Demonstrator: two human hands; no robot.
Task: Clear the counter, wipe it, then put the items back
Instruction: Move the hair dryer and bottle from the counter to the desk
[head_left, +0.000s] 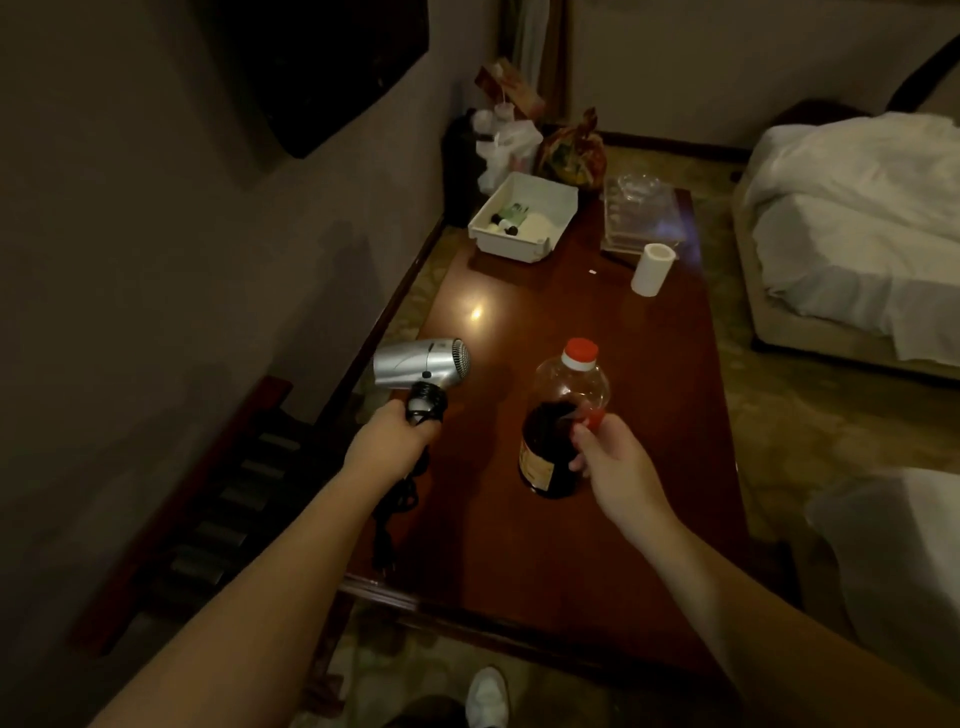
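- A bed (852, 218) with rumpled white sheets sits at the far right, well apart from me.
- A dark screen (322, 67) hangs on the wall at the upper left.
- The counter (571, 545), a long glossy red-brown wooden top, runs away from me down the middle of the view.
- My left hand (387, 434) is curled tight round the handle of a silver dryer (421, 364), holding it up over the counter's left edge, its grille end pointing right. Its black cord (395, 514) hangs down below my wrist.
- My right hand (610, 457) grips the bottle (563, 421) by a red handle on its side. The bottle is clear plastic with a red cap, upright, about half full of dark liquid. I cannot tell if its base touches the counter.
- A white tray (524, 218) stands at the far left end of the counter, with small bottles inside.
- A stack of clear glass dishes (641, 208) stands at the far right end, beside the tray.
- A white paper roll (653, 269) stands upright just in front of the dishes.
- Bags and plastic bottles (511, 135) crowd the corner beyond the counter.
- My white shoe (488, 699) shows at the bottom.
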